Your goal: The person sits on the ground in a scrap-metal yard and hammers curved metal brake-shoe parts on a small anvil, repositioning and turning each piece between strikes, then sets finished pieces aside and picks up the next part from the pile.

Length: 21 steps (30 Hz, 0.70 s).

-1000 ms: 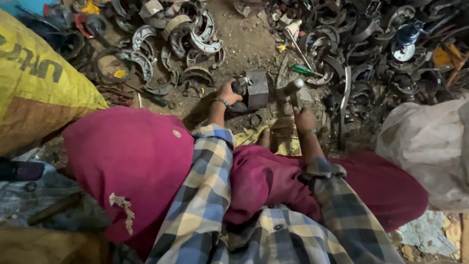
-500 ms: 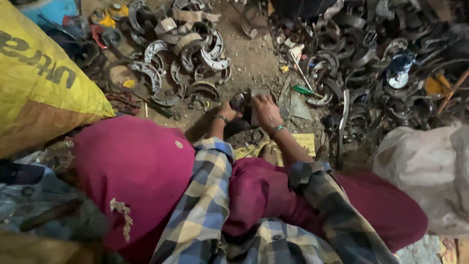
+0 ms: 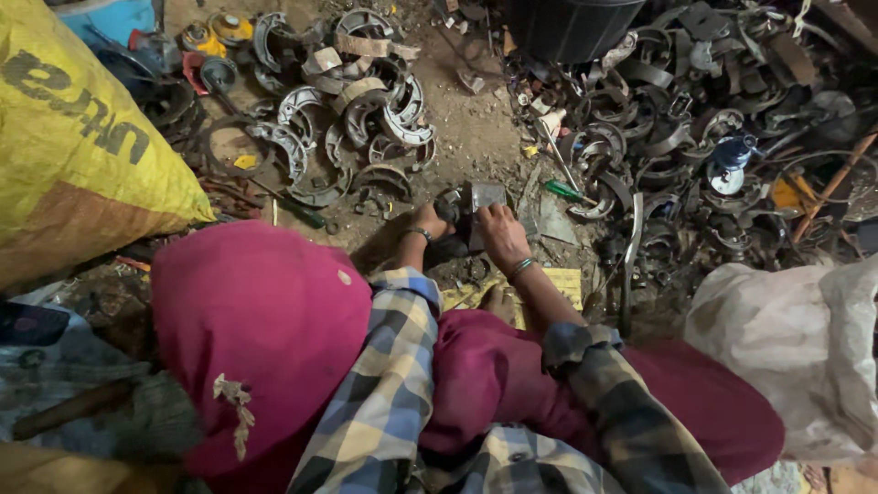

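A small grey metal block [image 3: 485, 196] sits on the dirt ground in front of my knees, with a dark curved metal part [image 3: 450, 203] against its left side. My left hand [image 3: 430, 223] grips the dark part and the block's left side. My right hand [image 3: 501, 234] lies closed over the block's near right edge. Both wrists wear bangles, and plaid sleeves cover my forearms. What lies under my hands is hidden.
A heap of curved grey metal shoes [image 3: 366, 110] lies at the back left, and a dense pile of dark scrap parts [image 3: 695, 137] at the right. A green-handled screwdriver [image 3: 567, 191] lies near the block. A yellow sack [image 3: 82, 155] stands at the left, a white sack [image 3: 796, 348] at the right.
My right hand was off to the right of the block a second ago; it has moved left onto the block. My left hand has kept its hold.
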### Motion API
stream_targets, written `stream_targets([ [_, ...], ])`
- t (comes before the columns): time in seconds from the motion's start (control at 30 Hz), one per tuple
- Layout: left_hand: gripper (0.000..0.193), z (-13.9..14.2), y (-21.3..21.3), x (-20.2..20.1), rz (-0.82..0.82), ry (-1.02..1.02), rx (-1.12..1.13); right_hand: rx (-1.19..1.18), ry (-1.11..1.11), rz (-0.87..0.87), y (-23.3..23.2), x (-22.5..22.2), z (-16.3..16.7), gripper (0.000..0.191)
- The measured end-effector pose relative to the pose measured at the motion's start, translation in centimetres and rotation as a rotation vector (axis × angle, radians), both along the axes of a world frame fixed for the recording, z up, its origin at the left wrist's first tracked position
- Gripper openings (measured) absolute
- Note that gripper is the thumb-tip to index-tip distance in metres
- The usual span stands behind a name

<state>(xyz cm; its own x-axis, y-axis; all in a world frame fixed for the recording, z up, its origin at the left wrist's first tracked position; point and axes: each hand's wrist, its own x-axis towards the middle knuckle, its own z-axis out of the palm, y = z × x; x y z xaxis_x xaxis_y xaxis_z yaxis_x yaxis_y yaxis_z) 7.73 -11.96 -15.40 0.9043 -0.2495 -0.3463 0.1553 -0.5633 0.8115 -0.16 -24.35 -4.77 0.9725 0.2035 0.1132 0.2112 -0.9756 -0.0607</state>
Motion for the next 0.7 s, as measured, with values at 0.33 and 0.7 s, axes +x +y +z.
stream_targets([
  [0.33, 0.085, 0.0, 0.2, 0.0, 0.019, -0.036, -0.065, 0.016, 0.308, 0.261, -0.6, -2.1, -3.3, 0.015],
  [0.7, 0.087, -0.1, 0.1, 0.3, 0.002, -0.032, -0.088, 0.455, -0.843, 0.230, -7.9, 10.5, 19.3, 0.060],
])
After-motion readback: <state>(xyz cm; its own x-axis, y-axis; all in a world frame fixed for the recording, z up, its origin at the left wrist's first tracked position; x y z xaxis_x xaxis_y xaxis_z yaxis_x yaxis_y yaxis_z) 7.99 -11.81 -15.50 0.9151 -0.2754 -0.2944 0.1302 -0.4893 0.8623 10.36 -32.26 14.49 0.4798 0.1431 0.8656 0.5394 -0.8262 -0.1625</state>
